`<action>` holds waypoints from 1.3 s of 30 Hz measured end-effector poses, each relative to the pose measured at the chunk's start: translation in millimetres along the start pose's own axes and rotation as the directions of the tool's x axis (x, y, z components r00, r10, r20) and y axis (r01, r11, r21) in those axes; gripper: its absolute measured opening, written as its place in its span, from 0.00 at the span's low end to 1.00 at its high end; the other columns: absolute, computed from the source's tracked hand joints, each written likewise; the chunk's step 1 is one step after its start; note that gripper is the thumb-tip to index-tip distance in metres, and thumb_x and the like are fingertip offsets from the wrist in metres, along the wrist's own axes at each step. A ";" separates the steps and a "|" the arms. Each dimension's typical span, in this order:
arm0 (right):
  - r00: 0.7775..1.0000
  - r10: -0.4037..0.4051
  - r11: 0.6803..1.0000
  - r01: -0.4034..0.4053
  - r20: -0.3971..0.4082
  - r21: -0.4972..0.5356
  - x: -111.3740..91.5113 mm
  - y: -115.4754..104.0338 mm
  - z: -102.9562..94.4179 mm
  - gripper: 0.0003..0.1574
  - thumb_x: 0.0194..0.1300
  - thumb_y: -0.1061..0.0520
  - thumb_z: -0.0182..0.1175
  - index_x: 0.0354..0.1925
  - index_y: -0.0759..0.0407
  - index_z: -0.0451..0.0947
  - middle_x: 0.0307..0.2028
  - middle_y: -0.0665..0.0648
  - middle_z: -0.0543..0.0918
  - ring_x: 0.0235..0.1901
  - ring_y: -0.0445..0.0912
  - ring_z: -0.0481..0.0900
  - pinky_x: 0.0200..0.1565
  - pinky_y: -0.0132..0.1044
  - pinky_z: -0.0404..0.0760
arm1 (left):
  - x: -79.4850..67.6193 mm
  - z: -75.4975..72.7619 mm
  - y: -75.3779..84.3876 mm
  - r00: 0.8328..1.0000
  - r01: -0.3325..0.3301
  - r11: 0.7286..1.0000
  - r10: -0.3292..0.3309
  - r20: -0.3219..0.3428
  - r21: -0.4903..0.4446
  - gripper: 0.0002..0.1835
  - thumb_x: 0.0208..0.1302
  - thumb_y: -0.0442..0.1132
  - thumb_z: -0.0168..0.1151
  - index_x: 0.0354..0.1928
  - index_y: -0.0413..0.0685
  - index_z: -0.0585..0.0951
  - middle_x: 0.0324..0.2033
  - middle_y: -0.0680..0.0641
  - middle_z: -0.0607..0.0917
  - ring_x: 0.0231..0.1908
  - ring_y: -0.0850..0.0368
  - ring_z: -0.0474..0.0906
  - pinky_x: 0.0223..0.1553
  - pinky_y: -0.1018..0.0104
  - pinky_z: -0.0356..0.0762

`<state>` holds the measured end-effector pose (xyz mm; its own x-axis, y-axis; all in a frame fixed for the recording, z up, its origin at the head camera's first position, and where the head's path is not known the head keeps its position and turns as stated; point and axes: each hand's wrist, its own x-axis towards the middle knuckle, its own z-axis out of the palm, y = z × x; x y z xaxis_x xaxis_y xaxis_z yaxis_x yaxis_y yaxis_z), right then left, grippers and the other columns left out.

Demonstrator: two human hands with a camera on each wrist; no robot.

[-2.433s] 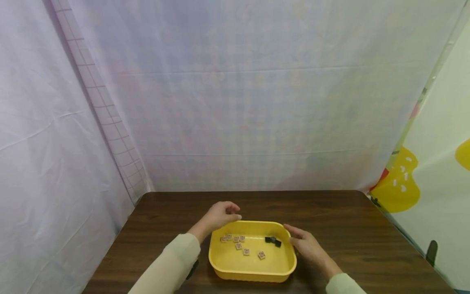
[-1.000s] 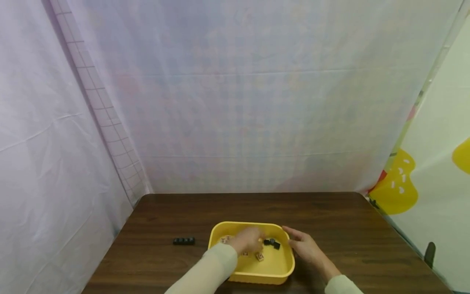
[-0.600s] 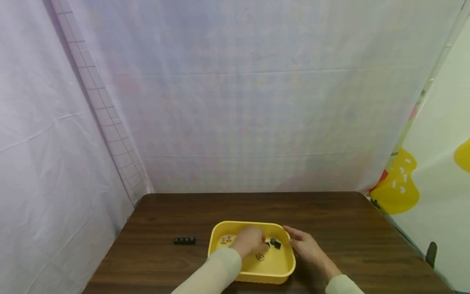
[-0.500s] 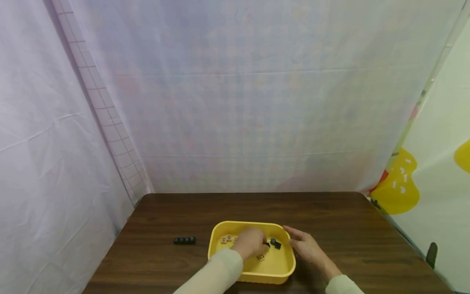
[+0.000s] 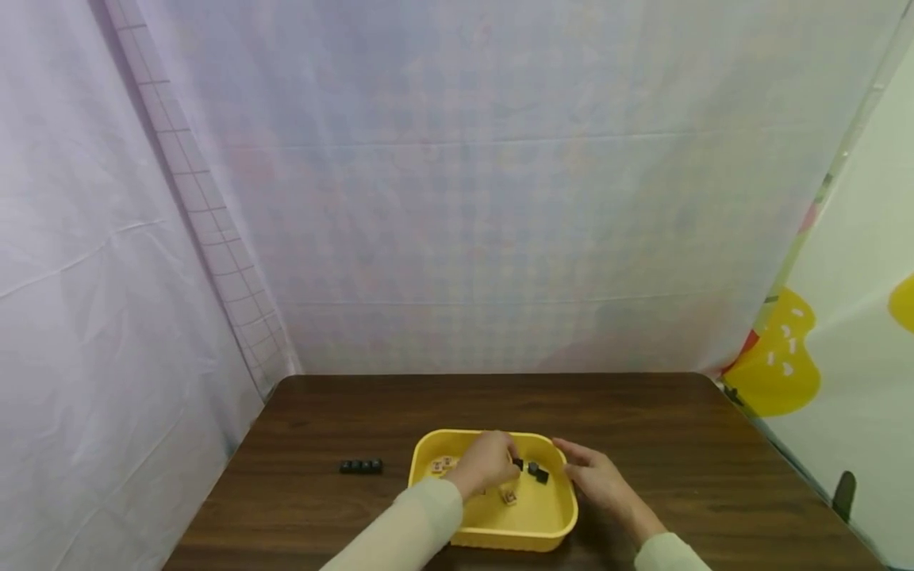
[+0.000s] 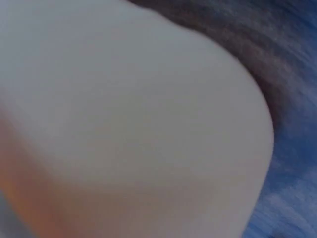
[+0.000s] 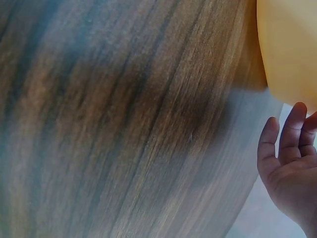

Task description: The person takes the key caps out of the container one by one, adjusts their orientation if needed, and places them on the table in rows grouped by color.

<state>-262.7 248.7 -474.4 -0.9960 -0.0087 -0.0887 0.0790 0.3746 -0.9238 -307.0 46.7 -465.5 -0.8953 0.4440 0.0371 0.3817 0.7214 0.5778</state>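
In the head view, my left hand [image 5: 485, 463] reaches into a yellow tray [image 5: 510, 534]. Its thumb and fingers pinch a small black block [image 5: 517, 463], partly hidden by them. Two more black blocks [image 5: 538, 473] lie just to the right. Small beige blocks with dark marks [image 5: 441, 465] sit at the tray's left, and another beige block [image 5: 508, 496] lies below the thumb. My right hand [image 5: 596, 478], fingers extended, rests at the tray's right rim; the right wrist view also shows this hand [image 7: 292, 168] beside the tray's yellow wall [image 7: 292, 49].
A short row of black blocks [image 5: 361, 466] stands on the dark wooden table [image 5: 307, 428], left of the tray. Pale curtains [image 5: 471, 198] hang behind and at the sides. A sleeve [image 6: 148, 114] fills most of the left wrist view.
My left hand moved from the tray's far left edge into its middle, then rose slightly with the black block. The black row on the table came into sight. My right hand stayed at the rim.
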 end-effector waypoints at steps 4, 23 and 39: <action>1.000 -0.001 1.000 0.001 -0.005 -0.001 0.4 0.3 -0.3 0.30 0.67 0.68 0.53 0.67 0.69 0.69 0.57 0.73 0.77 0.41 0.52 0.82 0.38 0.43 0.82 | -3.6 -8.4 -0.2 1.000 0.004 0.999 -0.004 0.002 -0.035 0.07 0.54 0.32 0.72 0.32 0.49 0.83 0.34 0.53 0.83 0.39 0.55 0.78 0.46 0.59 0.78; 1.000 0.022 1.000 -0.022 -0.001 0.007 1.1 1.3 0.9 0.29 0.69 0.68 0.51 0.68 0.69 0.68 0.61 0.75 0.72 0.42 0.52 0.82 0.39 0.45 0.82 | -15.0 -19.6 -14.9 0.999 0.010 0.964 -0.022 -0.042 -0.266 0.10 0.55 0.26 0.68 0.41 0.41 0.86 0.21 0.53 0.79 0.18 0.60 0.74 0.17 0.68 0.71; 1.000 0.024 0.999 -0.024 -0.002 0.021 -0.1 -0.5 1.4 0.30 0.68 0.68 0.51 0.68 0.69 0.67 0.59 0.74 0.74 0.38 0.51 0.82 0.36 0.44 0.82 | -19.8 -29.3 -18.7 0.999 -0.026 0.944 0.010 -0.051 -0.328 0.06 0.64 0.34 0.68 0.41 0.41 0.86 0.29 0.52 0.83 0.27 0.54 0.81 0.25 0.65 0.76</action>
<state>-262.5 247.2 -474.5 -0.9940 0.0021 -0.1098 0.1033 0.3550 -0.9291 -303.2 8.9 -453.2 -0.9021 0.4231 0.0845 0.3085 0.4956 0.8119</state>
